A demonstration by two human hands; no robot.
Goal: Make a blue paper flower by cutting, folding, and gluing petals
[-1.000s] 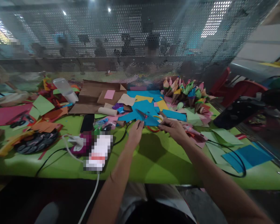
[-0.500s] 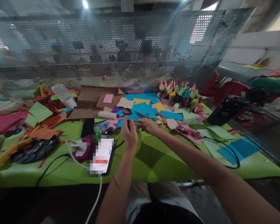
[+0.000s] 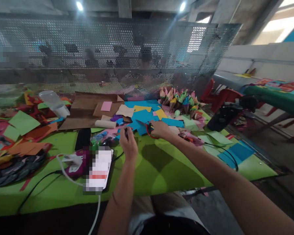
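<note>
My right hand (image 3: 160, 129) is closed around the handle of a pair of scissors (image 3: 149, 128). The handle looks red and dark, and the blades point left over blue paper. A short gap to the left is my left hand (image 3: 128, 143), fingers curled together in a pinch. Something small and dark seems to show between them, too unclear to name. Both hands are above the green tabletop (image 3: 159, 178). Just beyond them lie blue paper sheets (image 3: 140, 119), a beige paper roll (image 3: 106, 124) and a purple wrapper (image 3: 116, 118).
Left of my arm, a lit phone (image 3: 100, 169) is cabled near a purple power adapter (image 3: 75, 164); a dark phone (image 3: 82, 138) lies behind. Paper cone flowers (image 3: 178, 99) stand at the back right. A dark bottle (image 3: 222, 116) is at the right edge. A perforated metal screen (image 3: 100, 58) closes the back.
My right hand has drawn away from my left, and the scissors' handle now sits in its grip. My left hand stays pinched. The view has turned somewhat to the right.
</note>
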